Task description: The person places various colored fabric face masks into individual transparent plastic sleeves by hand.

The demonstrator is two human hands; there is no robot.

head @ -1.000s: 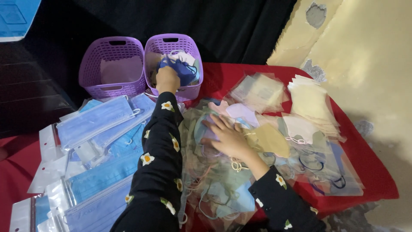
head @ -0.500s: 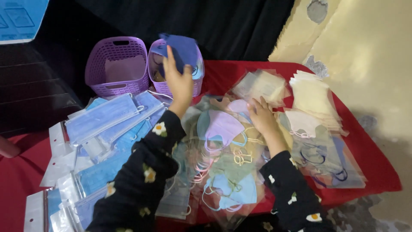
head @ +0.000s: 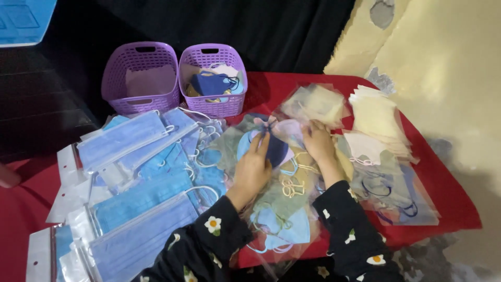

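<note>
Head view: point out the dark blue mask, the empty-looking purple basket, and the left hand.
dark blue mask (head: 276,149), head view, its centre panel.
left purple basket (head: 116,86), head view, front-left wall.
left hand (head: 253,169), head view, back of hand.

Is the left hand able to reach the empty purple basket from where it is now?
Probably yes: the left hand is free above the masks, and nothing stands between it and the left basket.

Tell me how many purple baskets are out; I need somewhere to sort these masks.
2. The left basket and the right basket stand side by side at the table's far edge; the right one holds masks. None seems hidden.
</note>
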